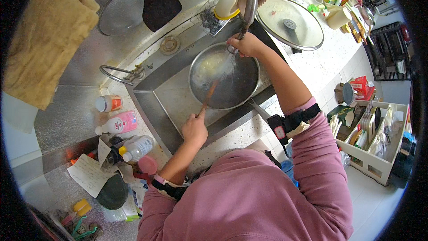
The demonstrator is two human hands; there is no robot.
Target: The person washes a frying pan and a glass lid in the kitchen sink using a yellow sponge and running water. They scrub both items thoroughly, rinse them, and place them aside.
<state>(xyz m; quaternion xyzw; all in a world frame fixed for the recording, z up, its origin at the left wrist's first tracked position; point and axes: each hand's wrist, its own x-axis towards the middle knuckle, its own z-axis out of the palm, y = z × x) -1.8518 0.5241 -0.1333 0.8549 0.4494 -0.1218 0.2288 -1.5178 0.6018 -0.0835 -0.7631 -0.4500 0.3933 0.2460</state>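
Observation:
A round, dark-bottomed metal pan (238, 85) sits in the steel sink (162, 111), its handle apparently pointing toward my body. My right hand (246, 44) is closed around the head of the tap (251, 9), and water sprays from it into the pan. Held in my closed left hand (195, 129) is a slim brown wooden utensil (210, 94), reaching over the near rim. Its far end is inside the pan; I cannot tell whether that end is a brush or a spatula. A pale yellowish patch shows in the pan, under the spray.
Behind the sink stands a wire basket (209, 20). A glass lid (290, 22) rests on the right counter. Bottles, among them a pink one (122, 122), line the left side. A black spatula (160, 11) hangs at upper left. A white divided crate (374, 169) is at right.

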